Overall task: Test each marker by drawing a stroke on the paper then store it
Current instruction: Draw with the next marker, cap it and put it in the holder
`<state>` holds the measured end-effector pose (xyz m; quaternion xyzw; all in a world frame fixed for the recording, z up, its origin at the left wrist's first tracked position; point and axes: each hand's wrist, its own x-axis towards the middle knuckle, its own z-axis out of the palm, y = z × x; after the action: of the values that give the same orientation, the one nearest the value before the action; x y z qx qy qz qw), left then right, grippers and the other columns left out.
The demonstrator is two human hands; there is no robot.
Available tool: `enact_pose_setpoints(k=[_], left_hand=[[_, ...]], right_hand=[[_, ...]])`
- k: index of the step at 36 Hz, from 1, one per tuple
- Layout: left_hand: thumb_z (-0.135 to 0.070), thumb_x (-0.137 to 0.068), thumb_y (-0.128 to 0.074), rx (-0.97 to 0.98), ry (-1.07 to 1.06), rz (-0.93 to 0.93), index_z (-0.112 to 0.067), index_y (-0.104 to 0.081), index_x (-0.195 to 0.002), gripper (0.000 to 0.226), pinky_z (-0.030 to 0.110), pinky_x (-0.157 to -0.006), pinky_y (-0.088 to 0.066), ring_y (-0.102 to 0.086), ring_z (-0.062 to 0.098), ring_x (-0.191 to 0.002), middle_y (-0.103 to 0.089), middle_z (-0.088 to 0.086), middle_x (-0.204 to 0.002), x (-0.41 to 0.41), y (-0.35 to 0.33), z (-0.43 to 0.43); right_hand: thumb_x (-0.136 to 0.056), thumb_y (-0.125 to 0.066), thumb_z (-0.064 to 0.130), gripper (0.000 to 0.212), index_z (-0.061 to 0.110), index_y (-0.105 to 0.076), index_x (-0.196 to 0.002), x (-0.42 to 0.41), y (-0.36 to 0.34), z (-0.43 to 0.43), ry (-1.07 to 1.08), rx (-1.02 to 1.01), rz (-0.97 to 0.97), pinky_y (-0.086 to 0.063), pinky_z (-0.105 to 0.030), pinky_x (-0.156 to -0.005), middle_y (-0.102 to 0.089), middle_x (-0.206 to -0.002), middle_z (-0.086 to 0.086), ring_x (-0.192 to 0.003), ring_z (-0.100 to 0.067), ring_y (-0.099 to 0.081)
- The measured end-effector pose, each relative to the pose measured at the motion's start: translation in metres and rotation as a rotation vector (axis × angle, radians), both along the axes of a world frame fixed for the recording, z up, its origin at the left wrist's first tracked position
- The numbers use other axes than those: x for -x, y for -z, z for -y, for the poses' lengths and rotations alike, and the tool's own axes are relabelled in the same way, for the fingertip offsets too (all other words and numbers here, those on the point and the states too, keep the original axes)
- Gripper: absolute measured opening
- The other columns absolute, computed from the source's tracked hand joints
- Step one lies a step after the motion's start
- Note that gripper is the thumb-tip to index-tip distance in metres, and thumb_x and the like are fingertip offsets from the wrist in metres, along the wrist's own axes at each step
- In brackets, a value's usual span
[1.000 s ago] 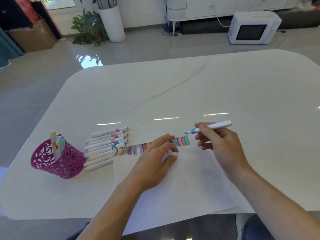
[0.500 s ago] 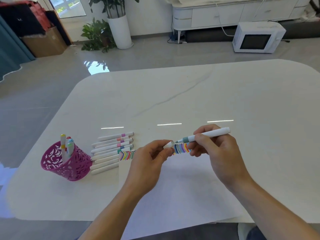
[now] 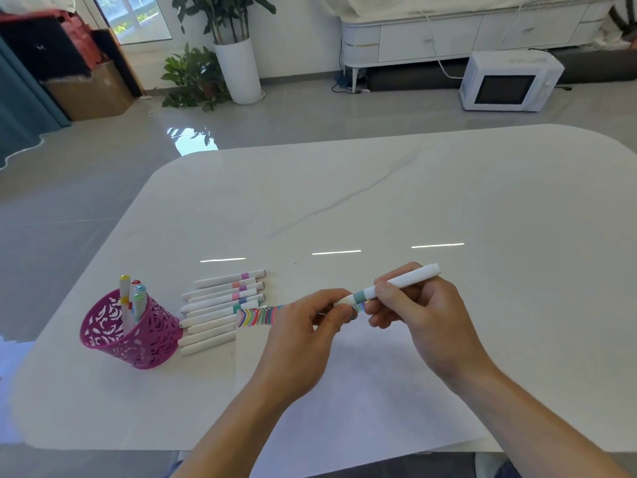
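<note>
Spanning most of the view, the white table (image 3: 448, 201) carries the paper (image 3: 362, 391), whose far edge bears a band of coloured strokes (image 3: 256, 316). Above that edge the right hand (image 3: 424, 315) grips the barrel of the teal-banded marker (image 3: 413, 276), while the left hand (image 3: 296, 343) pinches its white cap (image 3: 343, 300) at the tip. The step looks like recapping. It would go best with cap and barrel kept in one line and pressed straight together until seated, so the tip does not dry out, and only then carried left to the pink holder (image 3: 138, 343). Counted: one sheet, one holder, and nine or ten lying markers (image 3: 220, 305) between holder and paper; the nearer ones crowd together, so I cannot settle it. Four stored markers (image 3: 132, 298) stand in the holder, and one is in hand.
</note>
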<state>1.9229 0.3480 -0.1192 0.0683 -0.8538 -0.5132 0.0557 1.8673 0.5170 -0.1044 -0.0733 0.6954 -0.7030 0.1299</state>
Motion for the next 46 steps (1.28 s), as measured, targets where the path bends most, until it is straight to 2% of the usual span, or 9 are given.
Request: enact_pose_setpoints(k=[6,11,19,27,30,35,39,43,46], left_hand=[[-0.019,-0.097,-0.061,0.057,-0.022,-0.062,-0.033,-0.072,-0.092,0.019,0.043,-0.075,-0.052,-0.062,0.016,-0.082,-0.069,-0.008,-0.081,0.001,0.001,0.000],[-0.016,-0.096,-0.063,0.066,-0.043,-0.097,-0.036,-0.072,-0.094,0.022,0.037,-0.073,-0.051,-0.063,0.015,-0.081,-0.069,-0.009,-0.081,0.001,0.001,0.001],[-0.016,-0.096,-0.062,0.129,-0.016,-0.078,-0.034,-0.072,-0.091,0.021,0.030,-0.071,-0.051,-0.062,0.011,-0.080,-0.067,-0.014,-0.078,0.001,0.001,0.007],[-0.018,-0.093,-0.068,-0.260,-0.121,-0.057,-0.029,-0.076,-0.097,0.014,0.036,-0.079,-0.056,-0.068,0.019,-0.087,-0.074,0.000,-0.088,0.000,-0.006,0.013],[-0.015,-0.092,-0.069,-0.424,-0.201,-0.093,-0.022,-0.076,-0.097,0.012,0.031,-0.079,-0.053,-0.068,0.015,-0.088,-0.073,0.002,-0.089,-0.001,-0.010,0.019],[-0.014,-0.091,-0.069,-0.504,-0.314,-0.160,-0.021,-0.075,-0.093,0.010,0.040,-0.090,-0.053,-0.068,0.017,-0.099,-0.074,-0.001,-0.098,-0.007,-0.015,0.036],[-0.016,-0.092,-0.069,-0.404,-0.393,-0.244,-0.018,-0.073,-0.098,0.008,0.026,-0.083,-0.055,-0.071,0.017,-0.097,-0.076,0.000,-0.095,-0.015,-0.022,0.047],[-0.017,-0.093,-0.069,-0.165,-0.450,-0.385,-0.026,-0.071,-0.098,0.010,0.032,-0.086,-0.055,-0.070,0.016,-0.094,-0.074,-0.004,-0.094,-0.023,-0.024,0.060],[-0.019,-0.096,-0.066,0.003,-0.527,-0.451,-0.031,-0.069,-0.102,0.014,0.024,-0.082,-0.053,-0.068,0.013,-0.094,-0.073,-0.009,-0.098,-0.032,-0.027,0.072]], right_hand=[[-0.099,-0.063,0.008,0.012,-0.001,-0.068,-0.092,-0.001,0.001,0.001,0.004,0.034,0.008,-0.060,-0.035,-0.069,-0.076,-0.077,-0.016,-0.068,-0.029,-0.073],[-0.100,-0.063,0.008,0.012,-0.001,-0.067,-0.094,-0.003,0.004,0.002,-0.002,0.061,0.025,-0.062,-0.039,-0.074,-0.077,-0.080,-0.018,-0.071,-0.032,-0.074],[-0.100,-0.063,0.010,0.011,0.001,-0.068,-0.096,-0.004,0.004,0.006,-0.024,0.032,-0.014,-0.064,-0.034,-0.074,-0.078,-0.080,-0.014,-0.074,-0.028,-0.077],[-0.095,-0.069,0.016,0.015,0.003,-0.075,-0.098,0.000,0.002,0.007,-0.064,0.062,0.120,-0.063,-0.036,-0.073,-0.078,-0.084,-0.016,-0.075,-0.028,-0.075],[-0.080,-0.076,0.030,0.034,0.001,-0.074,-0.099,-0.001,0.008,0.011,-0.068,0.114,0.226,-0.060,-0.036,-0.073,-0.076,-0.084,-0.017,-0.073,-0.027,-0.072],[-0.075,-0.076,0.036,0.044,0.002,-0.072,-0.103,-0.004,0.013,0.016,-0.091,0.071,0.247,-0.060,-0.035,-0.074,-0.077,-0.084,-0.016,-0.072,-0.024,-0.073],[-0.089,-0.076,0.027,0.027,0.005,-0.072,-0.102,-0.007,0.018,0.021,-0.119,-0.031,0.226,-0.059,-0.036,-0.075,-0.078,-0.083,-0.013,-0.072,-0.022,-0.073],[-0.092,-0.076,0.023,0.019,0.007,-0.072,-0.100,-0.011,0.023,0.026,-0.173,-0.145,0.196,-0.061,-0.036,-0.077,-0.078,-0.082,-0.009,-0.074,-0.020,-0.075],[-0.091,-0.078,0.024,0.017,0.010,-0.072,-0.099,-0.013,0.027,0.028,-0.218,-0.232,0.162,-0.061,-0.032,-0.074,-0.078,-0.081,-0.006,-0.073,-0.018,-0.075]])
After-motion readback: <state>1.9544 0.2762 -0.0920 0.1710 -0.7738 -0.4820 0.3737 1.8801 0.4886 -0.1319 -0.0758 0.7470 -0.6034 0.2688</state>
